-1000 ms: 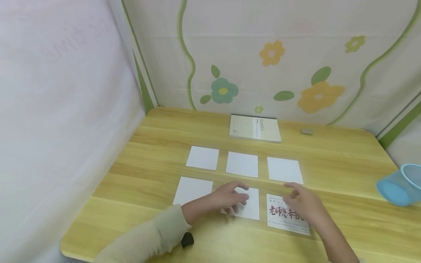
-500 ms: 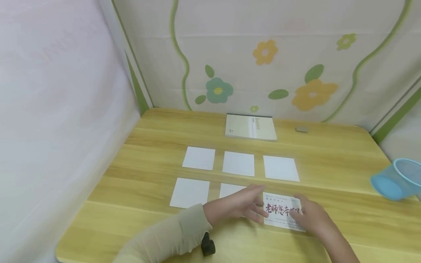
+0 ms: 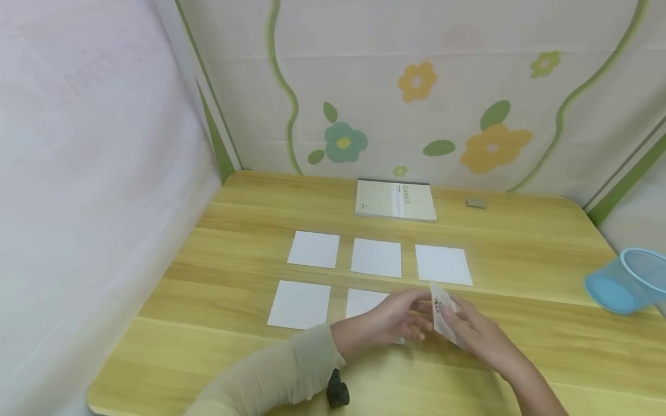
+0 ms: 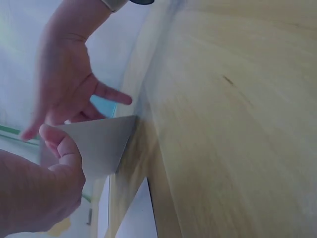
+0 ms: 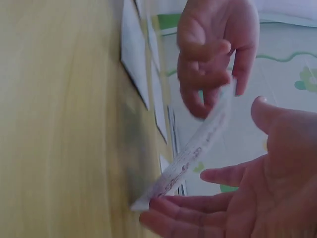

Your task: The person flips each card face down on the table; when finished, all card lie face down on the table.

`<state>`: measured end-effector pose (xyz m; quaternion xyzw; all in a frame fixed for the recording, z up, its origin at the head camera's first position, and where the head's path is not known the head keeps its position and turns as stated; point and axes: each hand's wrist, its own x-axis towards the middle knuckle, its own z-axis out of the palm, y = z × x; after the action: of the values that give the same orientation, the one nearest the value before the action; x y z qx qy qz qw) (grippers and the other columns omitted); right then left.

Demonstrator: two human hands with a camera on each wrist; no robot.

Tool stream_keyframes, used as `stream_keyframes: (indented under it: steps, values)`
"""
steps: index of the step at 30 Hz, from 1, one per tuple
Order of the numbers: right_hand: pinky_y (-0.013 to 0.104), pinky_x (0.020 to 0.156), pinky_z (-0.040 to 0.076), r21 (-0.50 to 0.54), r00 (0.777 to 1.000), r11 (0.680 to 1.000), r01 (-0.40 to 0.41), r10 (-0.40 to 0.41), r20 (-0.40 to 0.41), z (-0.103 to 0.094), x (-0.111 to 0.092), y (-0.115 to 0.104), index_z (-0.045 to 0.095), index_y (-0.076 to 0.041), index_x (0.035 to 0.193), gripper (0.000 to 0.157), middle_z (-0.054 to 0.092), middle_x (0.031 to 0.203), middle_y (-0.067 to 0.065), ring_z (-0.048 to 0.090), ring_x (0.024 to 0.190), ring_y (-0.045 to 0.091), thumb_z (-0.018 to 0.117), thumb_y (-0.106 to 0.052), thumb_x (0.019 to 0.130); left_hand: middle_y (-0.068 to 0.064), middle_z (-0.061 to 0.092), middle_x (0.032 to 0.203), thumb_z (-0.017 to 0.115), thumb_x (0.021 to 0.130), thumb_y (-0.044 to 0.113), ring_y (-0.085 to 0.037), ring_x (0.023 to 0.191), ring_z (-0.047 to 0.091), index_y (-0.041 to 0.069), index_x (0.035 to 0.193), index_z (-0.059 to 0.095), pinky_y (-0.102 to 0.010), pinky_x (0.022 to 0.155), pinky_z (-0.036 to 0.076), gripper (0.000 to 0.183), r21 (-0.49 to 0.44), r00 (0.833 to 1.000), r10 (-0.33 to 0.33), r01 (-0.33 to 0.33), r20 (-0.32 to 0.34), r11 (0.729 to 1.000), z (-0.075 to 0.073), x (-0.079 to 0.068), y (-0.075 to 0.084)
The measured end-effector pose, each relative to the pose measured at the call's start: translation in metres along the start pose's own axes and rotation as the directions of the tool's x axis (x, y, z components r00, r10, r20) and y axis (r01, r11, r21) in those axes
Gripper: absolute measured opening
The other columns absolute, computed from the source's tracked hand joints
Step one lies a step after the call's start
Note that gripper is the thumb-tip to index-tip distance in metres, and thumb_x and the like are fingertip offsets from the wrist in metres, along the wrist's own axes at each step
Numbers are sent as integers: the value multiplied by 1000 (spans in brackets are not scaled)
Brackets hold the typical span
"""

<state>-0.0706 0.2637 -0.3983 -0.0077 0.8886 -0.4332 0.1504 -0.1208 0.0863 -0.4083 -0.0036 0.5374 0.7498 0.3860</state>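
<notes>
A white card [image 3: 442, 323] with dark red lettering is tilted up off the table between the two hands. My left hand [image 3: 390, 316] reaches from the left and seems to pinch the card's edge, its fingers bent at the card's upper end in the right wrist view. My right hand [image 3: 481, 335] is on the other side; its long fingers [image 5: 193, 210] lie fairly straight against the card's lower end, thumb apart. The card's plain back [image 4: 101, 146] shows in the left wrist view. Beside the left hand, a blank white card [image 3: 364, 301] is partly covered by it.
Blank square cards lie in rows: one front left [image 3: 299, 304], three behind, including the right one [image 3: 443, 265]. A notepad [image 3: 395, 200] and small grey block [image 3: 476, 203] sit at the back. A blue mesh basket [image 3: 619, 283] lies tipped at the right edge.
The printed card lay flat before; it is now lifted and tilted nearly on edge. My left hand has moved right, over to the card, and my right hand has come in against it.
</notes>
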Motion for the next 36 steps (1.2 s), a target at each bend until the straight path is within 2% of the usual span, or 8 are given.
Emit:
stream_keyframes:
  steps: [4,7,13,16,20,25,31,36]
  values:
    - [44,65,53,112,999,993,21,-17,-42,-3,-2,-9,19,-2,145,62,40,129,37,55,100,43,42,-35,98,-7,57,104,51,93,31,-16,69,55,13,123,57,-24,51,47,35,67,998,10,-14,69,998,4,1,-3]
    - [42,66,54,178,986,978,112,-86,-146,-7,-5,-12,23,-2,144,58,45,123,38,61,92,34,48,-25,97,-4,56,102,54,92,23,-16,68,55,21,120,59,-25,50,46,29,187,998,60,-62,16,980,5,3,-5]
    - [35,61,55,240,927,921,307,-233,-293,-17,-10,-8,29,-7,142,58,63,105,13,65,84,14,54,1,90,-1,54,104,63,78,2,-14,53,49,29,116,59,-24,43,41,47,507,958,242,-135,-153,851,2,4,-3]
    - [30,63,55,201,926,935,291,-223,-304,-23,-12,-4,35,-7,139,55,64,104,9,64,83,10,58,-2,89,-1,54,98,64,76,0,-13,55,49,28,117,58,-24,47,44,49,554,949,266,-132,-168,822,-3,4,-1]
    - [30,66,53,62,944,979,196,-171,-283,-33,-14,3,47,-4,131,45,57,111,24,62,88,13,62,-15,89,3,55,88,66,78,3,-11,58,51,26,114,60,-24,50,46,43,604,941,302,-153,-153,782,-11,3,3]
    - [32,66,51,-54,969,989,138,-146,-201,-45,-10,15,53,-3,126,44,58,106,19,62,83,18,63,-23,88,4,57,85,69,79,6,-9,58,51,22,113,61,-22,49,45,38,714,923,376,-207,-85,669,-15,3,7]
    - [30,54,52,-3,981,986,167,-166,-98,-47,-1,38,53,6,122,44,65,82,10,59,57,16,66,-13,85,6,52,65,71,79,9,-6,49,45,15,114,61,-19,46,42,36,860,943,332,-167,-2,482,-9,11,6]
    - [30,47,48,-40,988,988,148,-150,-39,-44,4,53,53,5,121,44,63,70,5,53,50,15,67,-14,84,7,57,63,73,78,14,-5,46,41,17,112,63,-17,49,41,36,936,957,289,-76,-29,344,-2,23,-3]
